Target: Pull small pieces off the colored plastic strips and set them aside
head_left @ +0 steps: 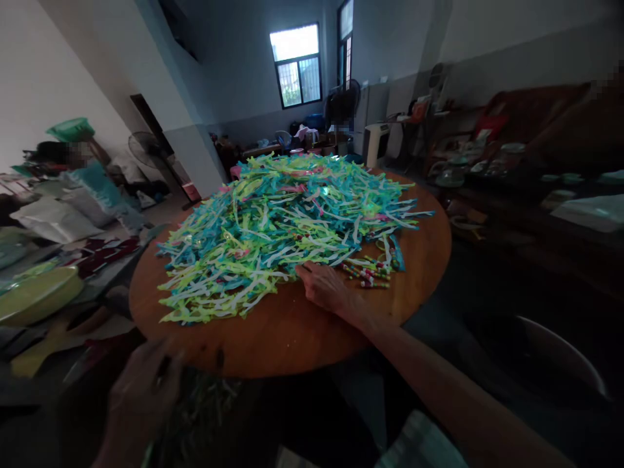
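A big heap of thin blue, green, white and pink strips (283, 221) covers most of a round wooden table (292, 331). My right hand (324, 286) reaches across the table and rests palm down at the near edge of the heap, fingers stretched toward the strips. Just right of it lie several small striped sticks (368, 273). My left hand (141, 387) hangs below the table's near left rim, dim and blurred, fingers curled round something thin that I cannot make out.
A cluttered side table with a yellow dish (34, 296) and bags stands at the left. A dark sofa and low table with jars (487, 169) fill the right. A metal bowl rim (560, 357) shows at lower right. A fan (146, 149) stands behind.
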A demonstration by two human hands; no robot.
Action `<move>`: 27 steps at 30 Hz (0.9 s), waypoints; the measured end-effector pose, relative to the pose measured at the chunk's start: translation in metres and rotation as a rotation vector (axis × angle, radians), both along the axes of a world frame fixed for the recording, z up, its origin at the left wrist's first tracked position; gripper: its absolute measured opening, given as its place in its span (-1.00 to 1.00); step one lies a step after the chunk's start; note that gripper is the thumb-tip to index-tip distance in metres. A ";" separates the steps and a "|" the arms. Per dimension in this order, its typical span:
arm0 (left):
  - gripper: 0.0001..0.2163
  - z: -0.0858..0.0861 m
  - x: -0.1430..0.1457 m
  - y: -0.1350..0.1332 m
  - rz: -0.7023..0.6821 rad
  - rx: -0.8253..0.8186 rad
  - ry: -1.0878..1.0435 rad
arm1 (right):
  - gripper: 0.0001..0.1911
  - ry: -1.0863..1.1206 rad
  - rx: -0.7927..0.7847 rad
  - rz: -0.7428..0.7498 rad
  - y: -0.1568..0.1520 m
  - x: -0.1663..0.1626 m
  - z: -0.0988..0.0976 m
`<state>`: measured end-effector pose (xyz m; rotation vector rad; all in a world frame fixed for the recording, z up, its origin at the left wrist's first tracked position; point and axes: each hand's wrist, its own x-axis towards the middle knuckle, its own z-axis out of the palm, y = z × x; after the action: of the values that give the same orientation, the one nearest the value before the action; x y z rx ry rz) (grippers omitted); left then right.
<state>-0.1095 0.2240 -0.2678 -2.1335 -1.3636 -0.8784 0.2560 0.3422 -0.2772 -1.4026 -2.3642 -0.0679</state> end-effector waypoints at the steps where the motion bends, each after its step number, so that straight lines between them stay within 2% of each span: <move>1: -0.78 -0.006 0.018 0.007 -0.028 -0.009 -0.004 | -0.67 0.054 0.033 0.000 -0.002 0.001 -0.001; 4: -0.76 -0.015 0.083 0.023 -0.200 -0.142 -0.044 | -0.64 0.320 0.171 0.010 -0.015 0.007 -0.005; 8: -0.72 -0.011 0.152 0.040 -0.341 -0.249 -0.107 | -0.73 0.752 0.278 0.056 -0.038 0.019 -0.012; 11: -0.74 -0.006 0.179 0.048 -0.310 -0.338 -0.229 | -0.82 0.971 0.216 -0.041 -0.058 0.023 -0.019; 14: -0.71 -0.002 0.197 0.053 -0.240 -0.586 -0.536 | -0.84 1.045 0.237 -0.106 -0.082 0.020 -0.027; 17: -0.63 0.000 0.211 0.057 -0.250 -0.886 -0.909 | -0.78 0.928 0.319 -0.022 -0.109 0.010 -0.030; 20: -0.65 -0.001 0.220 0.062 -0.246 -0.962 -1.248 | -0.73 0.601 0.187 0.076 -0.131 0.006 -0.024; 22: -0.68 0.000 0.220 0.066 -0.196 -0.989 -1.347 | -0.68 0.434 0.080 0.076 -0.135 0.015 -0.016; 24: -0.68 0.005 0.215 0.070 -0.170 -1.064 -1.198 | -0.65 0.359 0.041 -0.042 -0.130 0.035 -0.008; 25: -0.69 0.008 0.212 0.072 -0.188 -1.080 -1.031 | -0.67 0.330 0.041 -0.149 -0.123 0.048 -0.004; 27: -0.72 0.016 0.207 0.074 -0.254 -1.014 -0.625 | -0.66 0.223 0.016 -0.365 -0.108 0.074 0.000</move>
<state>0.0978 0.2983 -0.2516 -2.9646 -2.2263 -1.1728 0.3298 0.2343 -0.2770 -1.7207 -1.9061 -0.0273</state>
